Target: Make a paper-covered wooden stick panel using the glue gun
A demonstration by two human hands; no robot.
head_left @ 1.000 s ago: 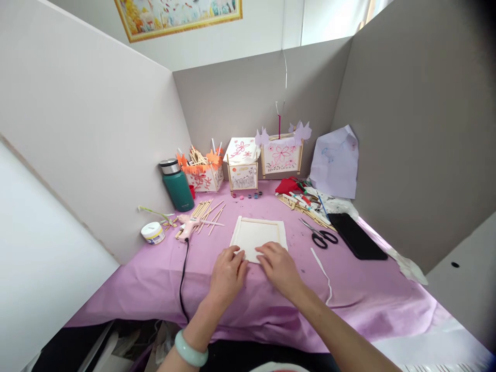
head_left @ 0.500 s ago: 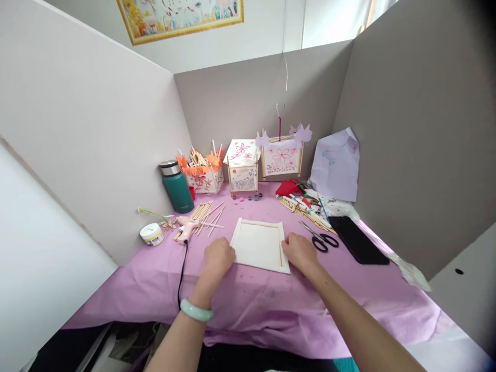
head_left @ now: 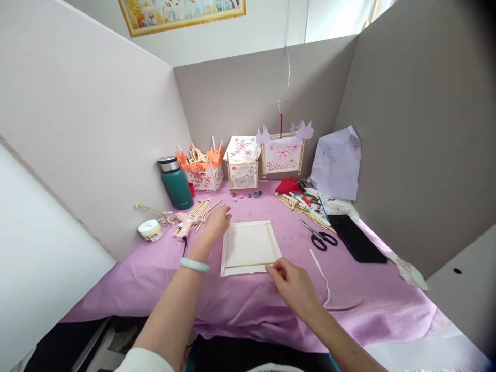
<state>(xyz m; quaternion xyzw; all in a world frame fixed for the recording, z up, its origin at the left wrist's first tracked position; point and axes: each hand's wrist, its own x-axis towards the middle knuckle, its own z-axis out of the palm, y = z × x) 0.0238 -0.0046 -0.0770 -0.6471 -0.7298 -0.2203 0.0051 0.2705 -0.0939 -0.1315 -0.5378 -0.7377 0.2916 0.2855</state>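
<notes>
A white paper panel (head_left: 250, 245) framed with thin wooden sticks lies flat on the purple cloth in front of me. My right hand (head_left: 292, 284) pinches its near right corner between thumb and fingers. My left hand (head_left: 219, 222), a pale green bangle (head_left: 194, 264) on its wrist, is over the panel's far left corner with fingers stretched forward and nothing visible in them. Just left of that hand lie a pink glue gun (head_left: 186, 226) and several loose wooden sticks (head_left: 199, 209), partly covered by it. A narrow white strip (head_left: 321, 271) curls on the cloth beside my right hand.
Black-handled scissors (head_left: 319, 239) and a black phone-like slab (head_left: 357, 240) lie to the right. A green bottle (head_left: 177, 187) and white jar (head_left: 150, 231) stand left. Decorated paper boxes (head_left: 243, 175) stand along the back. Grey partitions (head_left: 263, 98) enclose the table.
The panel has been turned, so a stick now runs along its near edge. My left hand has moved forward and let go; my right hand has shifted to the near corner. The white strip has appeared.
</notes>
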